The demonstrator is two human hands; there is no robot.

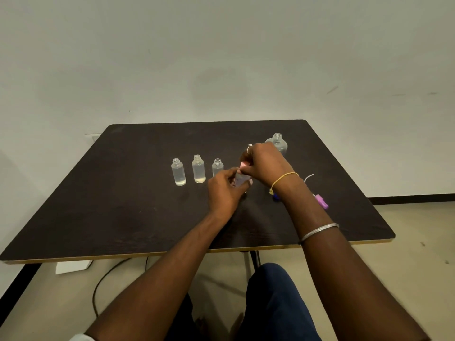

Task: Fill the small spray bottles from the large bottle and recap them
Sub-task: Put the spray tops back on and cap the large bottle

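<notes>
Three clear, cylindrical plastic bottles [199,168] stood uncapped on the dark matte table [123,193]. Left hand [222,190] curled round a fourth bottle [240,179]; right hand [266,161] pinched its pink cap [244,164].

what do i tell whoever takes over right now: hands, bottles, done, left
Left hand grips one small bottle; right hand pinches a pink cap at its neck, apparently capping it.
Uncapped in a row left of the hands: far-left bottle, middle bottle, near bottle, each seemingly holding clear liquid.
Large bottle stands open behind the right hand.
Purple spray cap lies on the table right of the right wrist.
Left: finish this cap, cap the other three.
</notes>
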